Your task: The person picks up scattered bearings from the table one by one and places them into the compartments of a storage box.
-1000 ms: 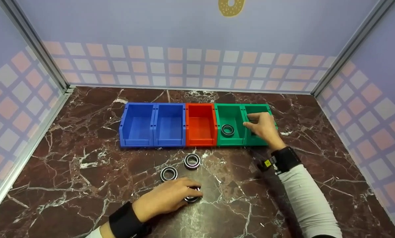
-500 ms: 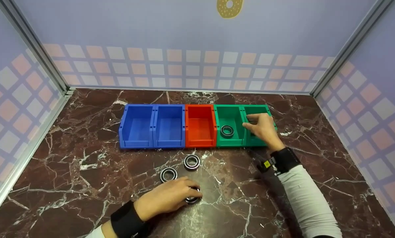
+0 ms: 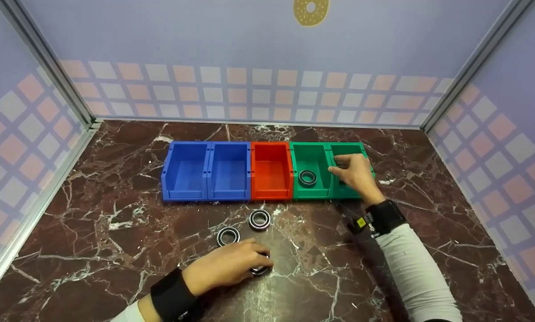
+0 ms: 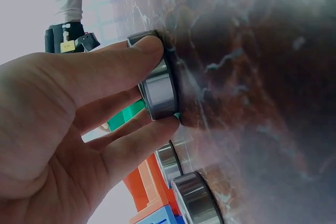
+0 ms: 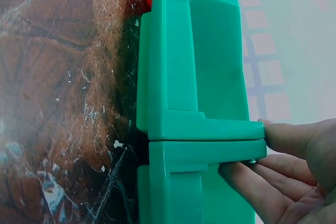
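My left hand (image 3: 229,264) grips a ball bearing (image 4: 159,90) on edge between thumb and fingers, close to the marble tabletop. Its shiny steel rim shows in the left wrist view. Two more bearings lie flat just beyond that hand: one nearer bearing (image 3: 221,232) and one farther bearing (image 3: 252,221). At the row of bins, my right hand (image 3: 357,174) pinches the paired side walls (image 5: 210,129) where two green bins meet, thumb on one side and fingers on the other. The left green bin (image 3: 312,193) has a bearing (image 3: 301,178) inside.
Left of the green bins, a red bin (image 3: 271,193) and two blue bins, the outer blue bin (image 3: 188,194) among them, continue the row. Patterned panels, including the back wall (image 3: 205,36), enclose the marble tabletop (image 3: 93,210) on three sides.
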The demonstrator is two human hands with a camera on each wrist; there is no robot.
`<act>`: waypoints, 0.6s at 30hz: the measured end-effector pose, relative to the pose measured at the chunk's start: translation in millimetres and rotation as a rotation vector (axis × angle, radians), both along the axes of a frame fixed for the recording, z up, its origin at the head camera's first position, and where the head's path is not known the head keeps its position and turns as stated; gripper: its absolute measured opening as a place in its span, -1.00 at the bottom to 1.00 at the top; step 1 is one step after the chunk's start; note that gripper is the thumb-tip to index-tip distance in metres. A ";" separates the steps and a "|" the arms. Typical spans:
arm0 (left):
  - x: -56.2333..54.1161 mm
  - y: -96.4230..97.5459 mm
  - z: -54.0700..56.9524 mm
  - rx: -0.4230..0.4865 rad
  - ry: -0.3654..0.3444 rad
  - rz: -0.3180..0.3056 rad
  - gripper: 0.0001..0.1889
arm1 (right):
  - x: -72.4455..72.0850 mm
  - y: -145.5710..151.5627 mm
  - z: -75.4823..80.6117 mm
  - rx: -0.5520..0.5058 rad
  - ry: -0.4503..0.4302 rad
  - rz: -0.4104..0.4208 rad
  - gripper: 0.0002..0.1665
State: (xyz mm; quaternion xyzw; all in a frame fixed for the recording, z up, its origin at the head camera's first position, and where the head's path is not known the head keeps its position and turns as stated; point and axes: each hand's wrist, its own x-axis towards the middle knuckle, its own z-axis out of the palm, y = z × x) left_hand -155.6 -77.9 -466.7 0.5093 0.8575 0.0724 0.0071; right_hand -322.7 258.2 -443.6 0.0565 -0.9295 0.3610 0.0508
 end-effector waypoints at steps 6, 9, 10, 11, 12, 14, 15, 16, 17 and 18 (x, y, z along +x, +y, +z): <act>-2.4 0.9 1.8 -0.012 0.010 -0.047 -0.59 | 0.3 0.1 -1.9 -0.006 0.014 0.006 -0.45; -3.4 1.7 3.6 -0.013 0.013 -0.057 -0.59 | 0.5 -0.2 -1.8 -0.001 0.016 0.004 -0.46; -3.9 2.0 4.4 -0.010 0.014 -0.061 -0.60 | 0.5 -0.6 -1.5 -0.001 0.016 0.001 -0.46; -4.3 2.3 5.1 -0.007 0.015 -0.065 -0.60 | 0.4 -0.8 -1.3 -0.001 0.013 -0.001 -0.46; -4.7 2.6 6.0 -0.006 0.019 -0.068 -0.61 | 0.2 -0.9 -1.2 0.000 0.012 -0.002 -0.46; -5.8 2.9 7.9 -0.004 0.021 -0.072 -0.61 | -0.1 -1.1 -0.6 0.004 0.010 -0.006 -0.46; -6.4 3.1 8.8 -0.005 0.022 -0.073 -0.61 | -0.3 -1.2 -0.3 0.006 0.009 -0.009 -0.46; -6.9 3.2 9.8 -0.010 0.019 -0.072 -0.61 | -0.3 -1.3 0.0 0.007 0.008 -0.010 -0.46; -7.6 3.4 10.9 -0.019 0.017 -0.071 -0.60 | -0.4 -1.1 0.1 0.012 0.007 -0.010 -0.46; -8.4 3.6 11.9 -0.029 0.014 -0.069 -0.59 | -0.3 -1.1 0.4 0.016 0.008 -0.012 -0.46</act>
